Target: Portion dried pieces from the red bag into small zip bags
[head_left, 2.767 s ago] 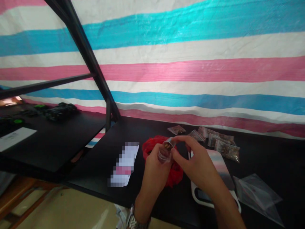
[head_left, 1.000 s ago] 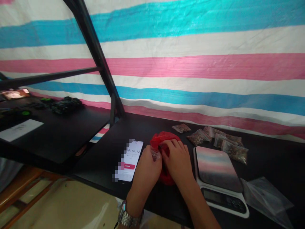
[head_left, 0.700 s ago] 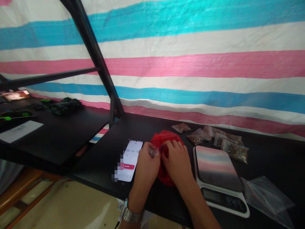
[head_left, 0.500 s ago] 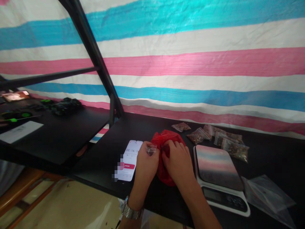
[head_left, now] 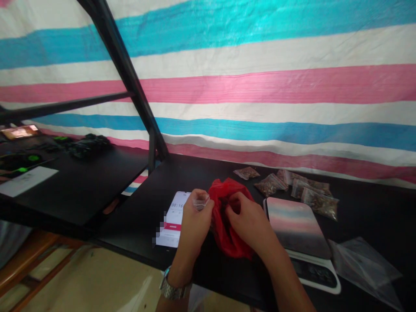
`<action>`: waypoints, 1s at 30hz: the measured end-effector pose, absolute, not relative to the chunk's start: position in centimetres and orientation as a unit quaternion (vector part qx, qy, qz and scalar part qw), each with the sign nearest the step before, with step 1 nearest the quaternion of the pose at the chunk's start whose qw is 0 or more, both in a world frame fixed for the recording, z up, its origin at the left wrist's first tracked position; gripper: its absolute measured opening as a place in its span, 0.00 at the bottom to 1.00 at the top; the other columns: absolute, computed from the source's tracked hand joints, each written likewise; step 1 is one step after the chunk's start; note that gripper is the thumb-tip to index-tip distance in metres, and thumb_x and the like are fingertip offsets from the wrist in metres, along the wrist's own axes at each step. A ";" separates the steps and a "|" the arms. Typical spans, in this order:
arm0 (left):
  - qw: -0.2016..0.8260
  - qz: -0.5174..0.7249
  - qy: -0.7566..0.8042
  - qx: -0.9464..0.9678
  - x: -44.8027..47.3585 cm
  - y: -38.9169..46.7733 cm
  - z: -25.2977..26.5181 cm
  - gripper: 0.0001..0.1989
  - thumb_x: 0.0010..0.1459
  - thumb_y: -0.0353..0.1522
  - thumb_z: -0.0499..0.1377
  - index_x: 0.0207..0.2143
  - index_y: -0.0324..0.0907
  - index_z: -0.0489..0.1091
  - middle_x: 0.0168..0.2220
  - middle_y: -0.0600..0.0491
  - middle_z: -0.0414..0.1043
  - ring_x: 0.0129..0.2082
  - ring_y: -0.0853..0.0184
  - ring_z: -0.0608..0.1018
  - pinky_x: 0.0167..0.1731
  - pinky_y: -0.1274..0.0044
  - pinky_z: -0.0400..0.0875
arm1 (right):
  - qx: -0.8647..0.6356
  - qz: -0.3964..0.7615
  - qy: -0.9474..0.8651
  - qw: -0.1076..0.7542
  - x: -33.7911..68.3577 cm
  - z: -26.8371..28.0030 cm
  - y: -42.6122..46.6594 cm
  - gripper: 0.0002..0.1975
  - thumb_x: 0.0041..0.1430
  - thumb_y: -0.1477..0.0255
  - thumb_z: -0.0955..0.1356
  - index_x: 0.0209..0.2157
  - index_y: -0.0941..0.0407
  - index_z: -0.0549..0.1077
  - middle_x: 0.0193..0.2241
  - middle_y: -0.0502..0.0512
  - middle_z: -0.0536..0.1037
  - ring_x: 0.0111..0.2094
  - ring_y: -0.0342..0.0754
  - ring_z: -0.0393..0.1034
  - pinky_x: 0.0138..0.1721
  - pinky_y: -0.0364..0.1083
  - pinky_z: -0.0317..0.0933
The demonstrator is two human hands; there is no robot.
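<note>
On the black table a red plastic bag [head_left: 232, 242] stands with its mouth open. My left hand [head_left: 196, 221] is closed around a small clear plastic bag [head_left: 200, 202] at the left edge of the red one. Over the mouth of the red bag, my right hand [head_left: 248, 219] has its fingers bent and pinched together; whatever is between the fingertips is hidden. Just left of my left hand lies a phone [head_left: 172, 226] with a running timer on its screen. To the right of my right hand is a kitchen scale [head_left: 297, 227] with a metal plate.
Several small zip bags [head_left: 271, 185] of brown dried bits lie behind the scale. Flat clear bags [head_left: 367, 264] rest to its right. A black metal post [head_left: 130, 78] rises at the table's left end. A second table [head_left: 107, 173] holds a green-and-black object [head_left: 89, 146].
My right hand has moved slightly right and down, and the red bag's mouth is wider. My left hand has shifted a little left, covering more of the phone.
</note>
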State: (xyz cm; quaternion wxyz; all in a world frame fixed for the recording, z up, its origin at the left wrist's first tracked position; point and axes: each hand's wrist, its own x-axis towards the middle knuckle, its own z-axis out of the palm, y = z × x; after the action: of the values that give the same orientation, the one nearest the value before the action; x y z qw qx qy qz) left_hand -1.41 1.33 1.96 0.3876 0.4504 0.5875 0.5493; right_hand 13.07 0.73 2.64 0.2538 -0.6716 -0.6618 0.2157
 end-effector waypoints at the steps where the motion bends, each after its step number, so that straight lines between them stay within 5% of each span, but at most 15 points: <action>1: 0.387 0.551 0.582 0.456 -1.4 1.3 2.1 0.07 0.49 0.35 0.62 0.30 0.45 0.68 0.26 0.61 0.66 0.26 0.70 0.70 0.29 0.78 0.66 | -0.675 0.211 -0.659 0.255 13.2 2.5 0.8 0.05 0.66 0.73 0.68 0.40 0.53 0.78 0.37 0.57 0.87 0.38 0.53 0.82 0.39 0.47 0.63; 11: 0.434 0.561 0.548 0.444 -1.1 1.4 1.6 0.08 0.45 0.34 0.62 0.29 0.45 0.67 0.25 0.61 0.65 0.26 0.70 0.68 0.27 0.79 0.63 | -0.705 0.170 -0.649 0.229 13.4 2.5 1.0 0.07 0.67 0.70 0.68 0.41 0.55 0.78 0.38 0.62 0.86 0.40 0.56 0.81 0.40 0.49 0.63; 19: 0.460 0.573 0.542 0.407 -1.0 1.4 1.7 0.11 0.44 0.36 0.61 0.30 0.45 0.64 0.25 0.62 0.60 0.24 0.72 0.65 0.26 0.79 0.61 | -0.682 0.240 -0.625 0.293 13.5 2.8 1.0 0.07 0.66 0.73 0.68 0.43 0.53 0.79 0.39 0.58 0.87 0.39 0.54 0.82 0.41 0.48 0.66; 30: 0.306 0.581 0.569 0.495 -1.3 1.3 2.1 0.07 0.50 0.34 0.65 0.30 0.44 0.68 0.29 0.59 0.68 0.30 0.68 0.71 0.34 0.76 0.66 | -0.649 0.359 -0.587 0.325 15.8 3.5 1.2 0.05 0.65 0.74 0.68 0.40 0.54 0.77 0.36 0.55 0.85 0.37 0.50 0.80 0.39 0.46 0.66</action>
State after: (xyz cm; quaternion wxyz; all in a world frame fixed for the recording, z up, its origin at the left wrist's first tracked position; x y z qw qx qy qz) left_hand -1.33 1.32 2.11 0.3055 0.4950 0.5690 0.5813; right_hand 15.81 1.19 3.47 0.3247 -0.6486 -0.5873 0.3591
